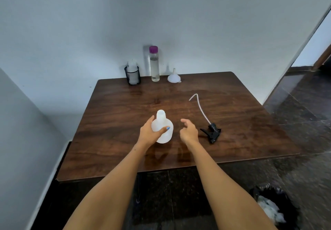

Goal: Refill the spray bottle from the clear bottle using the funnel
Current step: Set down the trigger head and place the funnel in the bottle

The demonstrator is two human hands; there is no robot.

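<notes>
A white translucent spray bottle (163, 122) stands upright near the middle of the brown table (125, 104), its neck uncapped. My left hand (150, 132) grips its body, thumb across the front. To its right, my right hand (188, 131) hovers with loosely curled fingers and holds nothing. The black spray head (212, 132) with its long dip tube lies flat on the table further right. At the table's far edge stand the tall clear bottle (154, 66) with a purple cap, holding clear liquid, and a white funnel (174, 76) resting mouth down.
A black mesh cup (132, 75) holding something white stands at the back left, beside the clear bottle. The table sits in a corner between two walls. On the dark floor at lower right is a black bin (274, 206) with white waste.
</notes>
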